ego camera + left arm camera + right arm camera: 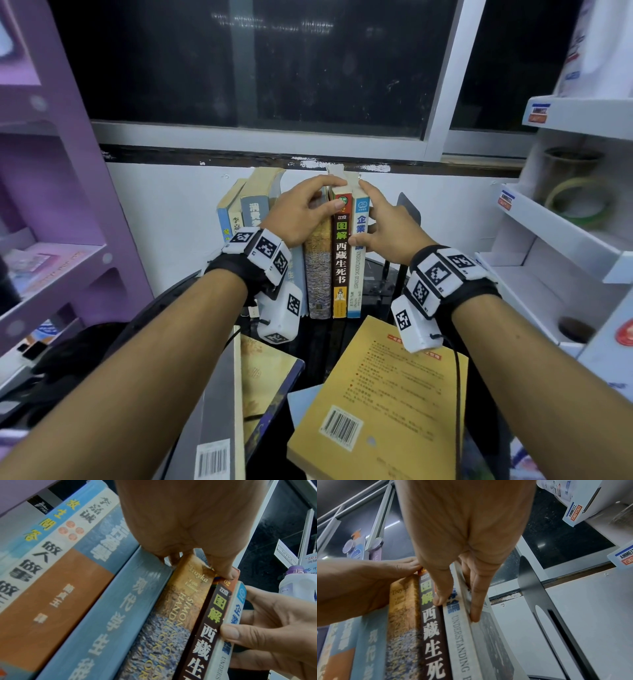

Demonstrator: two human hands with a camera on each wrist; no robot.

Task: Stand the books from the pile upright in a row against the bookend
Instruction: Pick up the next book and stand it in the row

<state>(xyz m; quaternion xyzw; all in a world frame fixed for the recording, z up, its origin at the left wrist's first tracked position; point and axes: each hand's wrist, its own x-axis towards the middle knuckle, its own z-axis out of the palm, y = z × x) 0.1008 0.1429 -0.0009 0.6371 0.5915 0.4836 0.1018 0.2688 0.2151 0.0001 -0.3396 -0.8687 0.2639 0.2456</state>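
Between both hands, the white book stands upright, blue-lettered spine outward.

Landmark: dark brown paperback spine w/ green & white chars "图解 西藏生死书", small "ZITO" box & "02" on orange top band.

Just right of it, touching: thin white spine, blue "企業" up top, grey "UNDERSTANDING BUSINESS" below.

Just left: tan-and-lavender mottled spine, "Troyka", "Fifth Edition", "SIMON…HANDBOOK FOR" — rest blurred.

Next left: pale blue spine, "现代…生", remainder unclear. Further left: blue-over-orange spine, chars too blurred. White spine: "李嘉诚" & red seals.

Far right of landmark: white shelf-edge tags read "AMMELTZ YOKO YOKO". White card says "OFFICE".
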